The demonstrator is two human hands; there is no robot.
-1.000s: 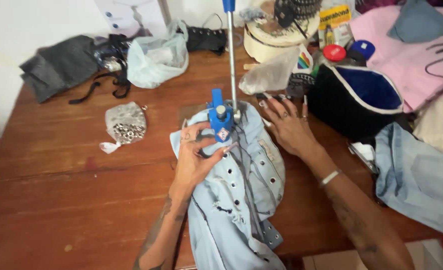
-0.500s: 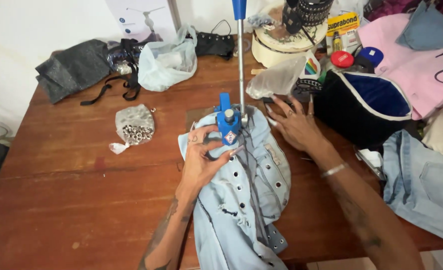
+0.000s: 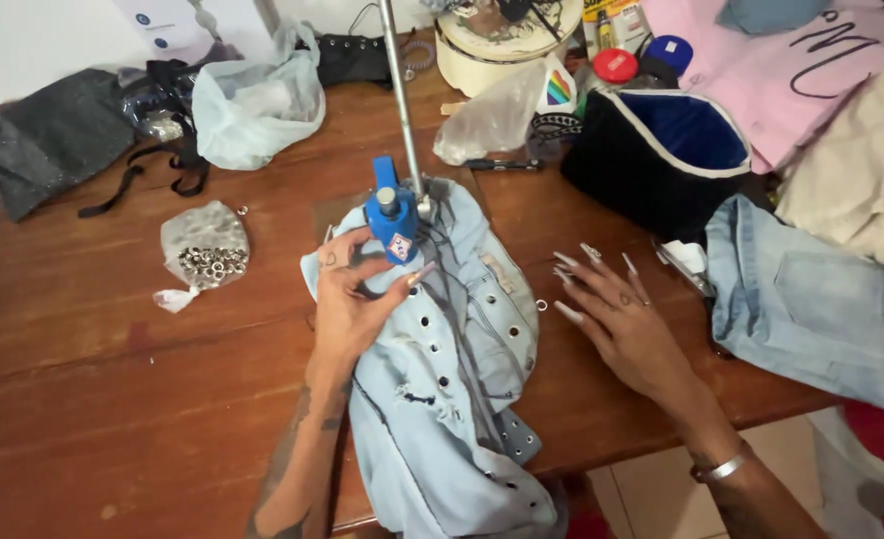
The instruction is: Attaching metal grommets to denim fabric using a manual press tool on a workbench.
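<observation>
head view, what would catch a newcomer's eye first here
The blue hand press stands mid-table on a wooden table, its long metal lever rising toward the top edge. A light denim garment studded with eyelets lies under it; the left hand rests on the denim by the press, the right hand spread flat on the table. A clear bag of metal eyelets lies to the left.

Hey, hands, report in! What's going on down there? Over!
Left hand on the denim by the blue press, fingers bent. Right hand flat on the table, empty. One loose eyelet beside the denim. Over.
</observation>
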